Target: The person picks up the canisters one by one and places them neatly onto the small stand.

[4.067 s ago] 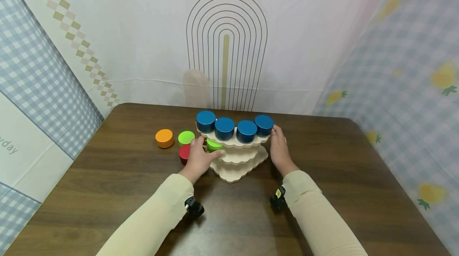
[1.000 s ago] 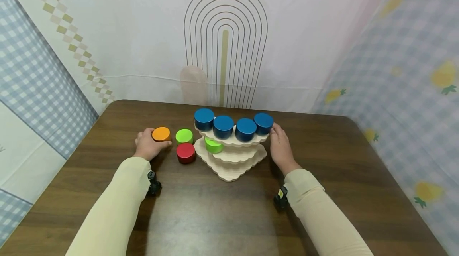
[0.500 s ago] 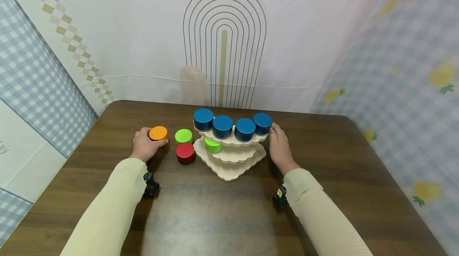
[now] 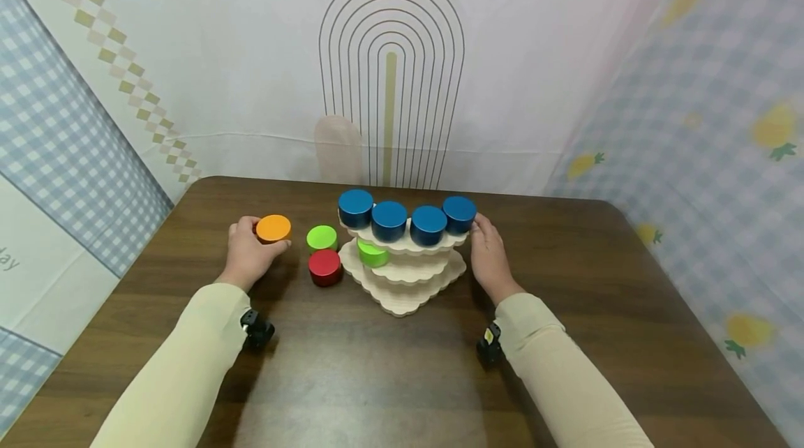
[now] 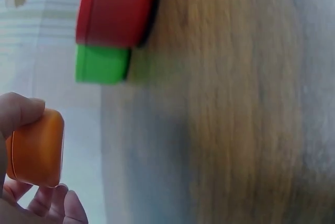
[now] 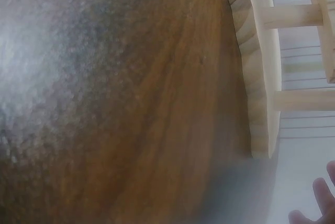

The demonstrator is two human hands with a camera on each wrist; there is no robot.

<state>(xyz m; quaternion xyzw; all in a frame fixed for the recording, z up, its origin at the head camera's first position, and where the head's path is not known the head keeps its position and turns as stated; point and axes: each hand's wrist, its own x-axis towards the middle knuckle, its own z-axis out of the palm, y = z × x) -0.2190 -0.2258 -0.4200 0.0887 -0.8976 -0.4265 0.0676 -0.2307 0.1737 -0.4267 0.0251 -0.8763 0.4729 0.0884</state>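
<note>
My left hand (image 4: 247,250) holds an orange round tin (image 4: 273,227), thumb on its near side and fingers round its far side. In the left wrist view, the orange tin (image 5: 39,148) shows clear of the tabletop. A pale wooden tiered stand (image 4: 402,303) with scalloped edges stands mid-table. Several blue round tins (image 4: 389,220) sit in a row along its top tier, and a green tin (image 4: 373,254) is on the tier below. My right hand (image 4: 492,261) is at the top tier's right edge, beside the last blue tin; its fingertips are partly hidden there.
A second green tin (image 4: 322,238) and a red tin (image 4: 324,267) stand on the brown wooden table (image 4: 377,378), just left of the stand. A patterned cloth (image 4: 264,71) hangs behind the table's back edge.
My left hand has gone from the stand's left side to the orange tin, gripped it, and moved it slightly left and up. The right hand stays at the stand's right side.
</note>
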